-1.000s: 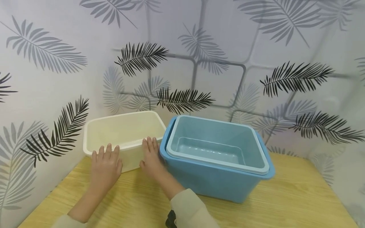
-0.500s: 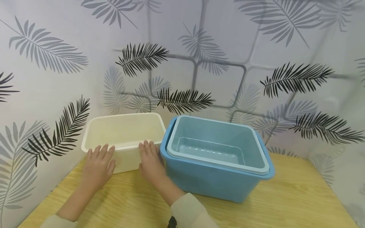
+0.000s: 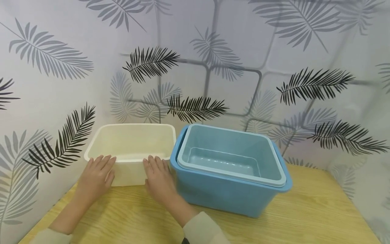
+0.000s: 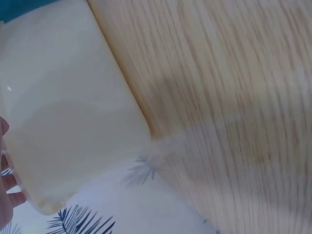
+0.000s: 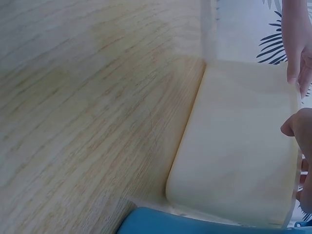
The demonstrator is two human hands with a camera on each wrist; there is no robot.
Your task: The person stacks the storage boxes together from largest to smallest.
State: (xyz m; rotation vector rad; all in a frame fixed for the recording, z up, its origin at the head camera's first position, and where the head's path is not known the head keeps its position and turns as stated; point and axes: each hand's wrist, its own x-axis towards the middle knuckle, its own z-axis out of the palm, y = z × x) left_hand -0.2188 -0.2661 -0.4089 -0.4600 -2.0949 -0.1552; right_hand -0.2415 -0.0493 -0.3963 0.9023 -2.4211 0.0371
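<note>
A cream plastic storage bin [image 3: 131,142] with no lid stands at the left of the table, its long front side towards me. My left hand [image 3: 94,178] grips the front rim near the left corner, fingertips lying over the edge. Further right along the same rim, my right hand [image 3: 159,179] holds on, with its thumb against the outer wall in the right wrist view. The bin's smooth front wall [image 4: 73,97] fills much of the left wrist view. Inside, the cream bin shows only bare walls, and its floor is mostly hidden by the front side.
Right beside the cream bin stands a larger blue bin [image 3: 219,200], with a light blue bin [image 3: 225,142] nested inside it. Both sit on the wood-grain table [image 3: 317,203]. Feather-patterned wall covering [image 3: 237,91] rises behind and at the left.
The cream bin has turned so that its front side lies straighter across the table, with its left end shifted left. Both hands moved left with it; the blue bins stayed put.
</note>
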